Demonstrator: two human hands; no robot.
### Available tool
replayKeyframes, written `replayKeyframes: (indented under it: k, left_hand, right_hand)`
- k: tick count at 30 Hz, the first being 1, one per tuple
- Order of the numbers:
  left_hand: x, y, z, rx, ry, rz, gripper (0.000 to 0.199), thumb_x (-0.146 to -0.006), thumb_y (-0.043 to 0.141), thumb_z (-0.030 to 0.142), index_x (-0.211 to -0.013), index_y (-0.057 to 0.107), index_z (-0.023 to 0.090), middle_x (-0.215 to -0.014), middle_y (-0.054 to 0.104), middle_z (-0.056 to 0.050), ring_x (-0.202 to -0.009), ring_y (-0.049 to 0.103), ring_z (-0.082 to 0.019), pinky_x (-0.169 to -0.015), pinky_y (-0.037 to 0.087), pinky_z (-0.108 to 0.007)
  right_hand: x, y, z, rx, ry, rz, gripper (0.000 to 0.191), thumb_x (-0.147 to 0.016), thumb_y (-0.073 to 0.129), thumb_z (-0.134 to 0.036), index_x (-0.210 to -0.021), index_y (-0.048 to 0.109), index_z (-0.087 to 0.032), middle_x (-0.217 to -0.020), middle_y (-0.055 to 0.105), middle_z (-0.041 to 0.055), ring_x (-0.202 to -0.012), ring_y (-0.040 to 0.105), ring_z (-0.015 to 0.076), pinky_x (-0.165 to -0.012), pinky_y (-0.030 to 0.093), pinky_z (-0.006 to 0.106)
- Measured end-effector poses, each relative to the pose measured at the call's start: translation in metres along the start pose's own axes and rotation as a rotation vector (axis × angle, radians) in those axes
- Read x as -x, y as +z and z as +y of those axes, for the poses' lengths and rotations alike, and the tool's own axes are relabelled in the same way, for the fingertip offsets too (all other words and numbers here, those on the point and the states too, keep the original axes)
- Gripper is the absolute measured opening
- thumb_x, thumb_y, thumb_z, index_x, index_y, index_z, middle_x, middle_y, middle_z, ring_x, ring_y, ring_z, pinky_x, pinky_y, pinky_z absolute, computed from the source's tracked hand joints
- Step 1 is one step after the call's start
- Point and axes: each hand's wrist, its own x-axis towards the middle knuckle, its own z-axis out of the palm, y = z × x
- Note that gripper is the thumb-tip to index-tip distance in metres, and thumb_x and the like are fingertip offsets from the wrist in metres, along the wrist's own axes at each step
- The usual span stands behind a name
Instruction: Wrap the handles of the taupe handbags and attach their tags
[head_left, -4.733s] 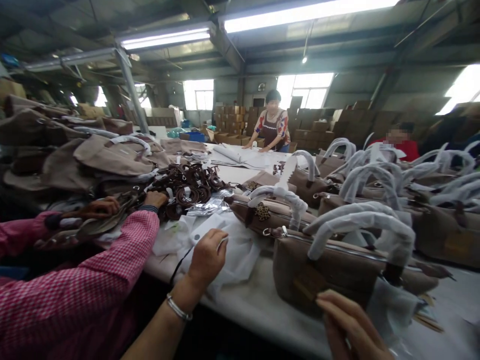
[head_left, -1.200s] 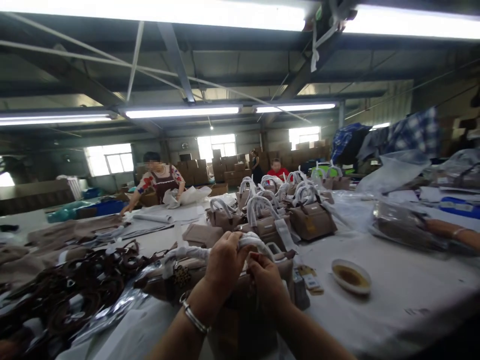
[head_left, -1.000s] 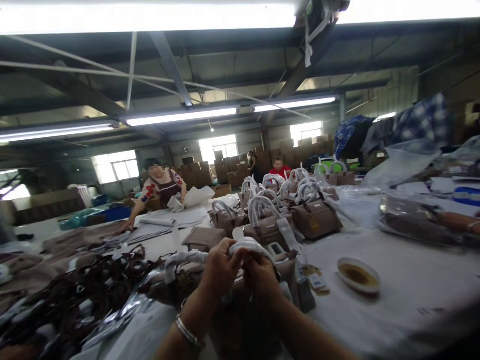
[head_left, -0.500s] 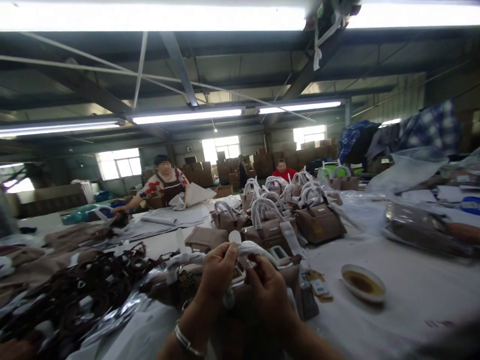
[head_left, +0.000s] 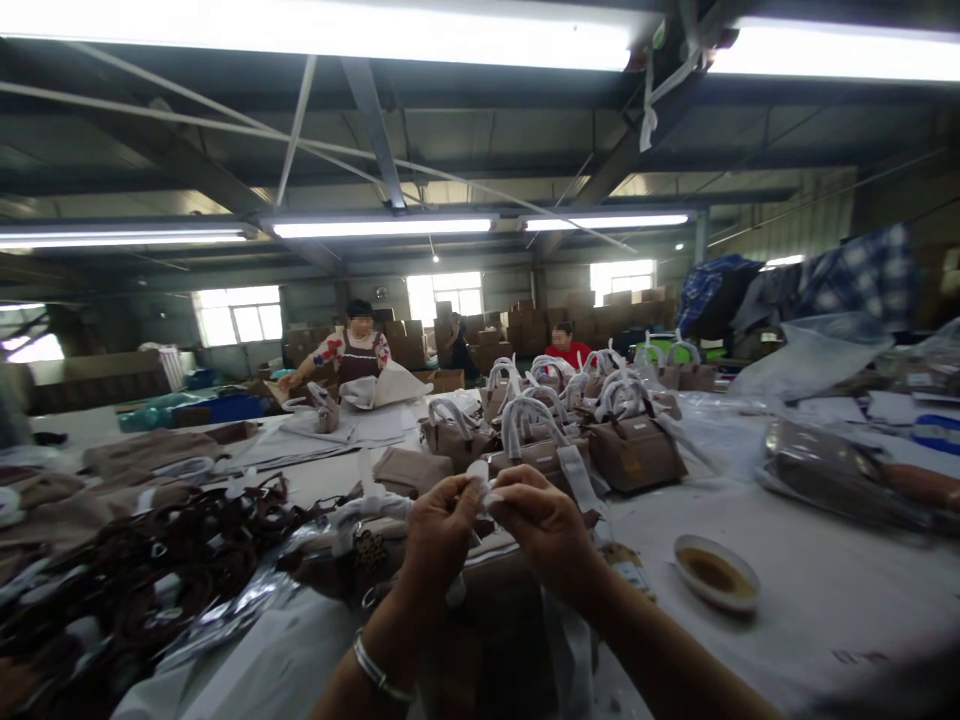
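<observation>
My left hand [head_left: 444,520] pinches a small white piece [head_left: 478,474], perhaps wrapping, between thumb and fingertips. My right hand [head_left: 536,520] meets it there, its fingers pressed together at the same white material. Just below both hands lies a taupe bag [head_left: 491,553], partly hidden by my hands, with a white-wrapped handle [head_left: 371,508] and a dark round charm [head_left: 370,548] on its left side. A paper tag [head_left: 628,565] rests at the bag's right.
Several taupe bags [head_left: 637,450] with wrapped handles stand ahead. Dark straps [head_left: 187,570] heap at left. A dish of brown liquid [head_left: 716,572] and a plastic-wrapped bag [head_left: 832,470] are at right. Across the table, a person [head_left: 360,350] handles white material.
My right hand has moved up and left to meet my left hand at the white piece. Across the table, the person at left stands more upright. The view has shifted slightly.
</observation>
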Motion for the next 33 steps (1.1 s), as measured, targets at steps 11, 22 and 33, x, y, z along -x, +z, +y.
replayKeyframes:
  k: [11,22,33]
  left_hand:
    - [0.002,-0.003,-0.002,0.044,0.077,-0.043,0.025,-0.076,0.065,0.035,-0.085,0.075,0.014,-0.070,0.068,-0.003,-0.059,0.059,-0.013,-0.052,0.051,-0.021]
    - [0.006,-0.005,-0.002,0.045,0.082,-0.020,0.028,-0.077,0.065,0.037,-0.088,0.075,0.014,-0.070,0.067,-0.003,-0.059,0.059,-0.013,-0.051,0.052,-0.020]
    - [0.007,-0.004,-0.007,0.059,0.071,-0.018,0.029,-0.079,0.064,0.039,-0.091,0.075,0.015,-0.075,0.069,-0.004,-0.065,0.062,-0.015,-0.051,0.052,-0.021]
  right_hand:
    - [-0.025,0.006,-0.001,-0.216,0.536,-0.041,0.044,-0.070,0.066,-0.034,-0.108,0.062,-0.011,-0.046,0.049,-0.0098,-0.030,0.040,0.0076,-0.028,0.029,0.018]
    - [-0.028,0.008,-0.013,-0.426,0.639,-0.047,0.044,-0.060,0.073,-0.031,-0.098,0.065,-0.012,-0.048,0.053,-0.0080,-0.031,0.036,0.0033,-0.030,0.022,0.016]
    - [-0.028,0.015,-0.018,-0.493,0.665,0.009,0.047,-0.053,0.083,-0.035,-0.091,0.064,-0.013,-0.043,0.047,-0.0113,-0.031,0.033,0.0028,-0.030,0.019,0.016]
